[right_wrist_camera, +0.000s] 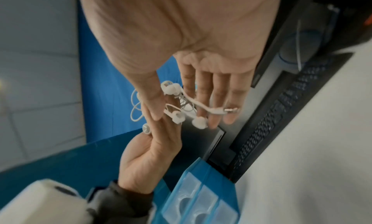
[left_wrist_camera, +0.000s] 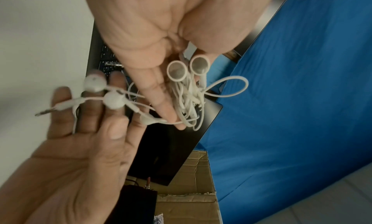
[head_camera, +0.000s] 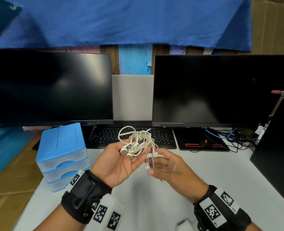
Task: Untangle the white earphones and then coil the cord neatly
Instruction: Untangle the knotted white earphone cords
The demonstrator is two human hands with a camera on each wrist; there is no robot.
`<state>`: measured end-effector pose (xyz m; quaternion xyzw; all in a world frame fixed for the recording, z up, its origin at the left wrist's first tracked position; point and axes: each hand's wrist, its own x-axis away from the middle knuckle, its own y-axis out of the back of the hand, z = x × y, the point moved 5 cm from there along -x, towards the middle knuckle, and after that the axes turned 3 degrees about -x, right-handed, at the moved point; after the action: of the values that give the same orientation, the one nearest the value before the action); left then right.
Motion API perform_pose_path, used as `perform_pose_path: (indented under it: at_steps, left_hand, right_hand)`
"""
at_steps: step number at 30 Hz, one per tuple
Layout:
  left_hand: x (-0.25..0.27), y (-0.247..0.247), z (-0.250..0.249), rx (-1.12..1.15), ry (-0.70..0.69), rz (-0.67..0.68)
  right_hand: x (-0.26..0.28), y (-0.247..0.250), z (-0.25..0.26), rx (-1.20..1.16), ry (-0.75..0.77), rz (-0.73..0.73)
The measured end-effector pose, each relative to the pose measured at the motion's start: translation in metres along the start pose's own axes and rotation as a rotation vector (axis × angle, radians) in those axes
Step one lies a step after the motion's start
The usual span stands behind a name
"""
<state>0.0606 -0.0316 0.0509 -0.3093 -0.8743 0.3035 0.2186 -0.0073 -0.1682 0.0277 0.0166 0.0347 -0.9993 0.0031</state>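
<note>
The left hand cups the tangled white plastic earphones on its fingers, thumb holding them. Just beside it, the right hand pinches some loose ends. A hard pull now could make the knots tighter, or the bunch could slip off.

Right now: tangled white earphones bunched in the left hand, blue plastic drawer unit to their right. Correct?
No. The tangled white earphones do sit bunched in the left hand, but the head view shows the blue plastic drawer unit to their left, not their right.
</note>
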Motion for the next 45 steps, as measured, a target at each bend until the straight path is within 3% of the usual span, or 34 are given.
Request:
perform_pose_path:
  at_steps: [3,10,16,23,28,35,42,45]
  left_hand:
    - [-0.001,0.000,-0.001,0.033,0.002,0.013]
    - [0.000,0.003,-0.004,0.092,0.029,0.043]
    - [0.007,0.003,-0.006,-0.150,-0.008,0.050]
    - [0.004,0.000,-0.003,-0.349,-0.047,0.171]
    - [0.004,0.000,-0.008,-0.495,-0.180,0.118]
    - [0.007,-0.002,-0.008,-0.719,-0.256,0.074]
    - [0.017,-0.016,-0.013,-0.851,-0.357,0.189]
    - [0.016,-0.013,-0.014,-0.797,-0.366,0.084]
  right_hand:
    - [0.003,-0.007,-0.003,-0.131,-0.065,0.099]
    - [0.004,0.003,0.005,-0.153,-0.042,-0.064]
    - [0.004,0.011,0.015,-0.175,0.028,-0.135]
    - [0.004,0.010,0.018,-0.130,0.091,-0.119]
    - [0.006,0.016,0.025,-0.047,0.166,-0.196]
    - [0.009,0.013,0.029,0.029,0.215,-0.198]
    - [0.008,0.019,0.029,0.129,0.310,-0.238]
    - [0.009,0.016,0.030,0.263,0.365,-0.161]
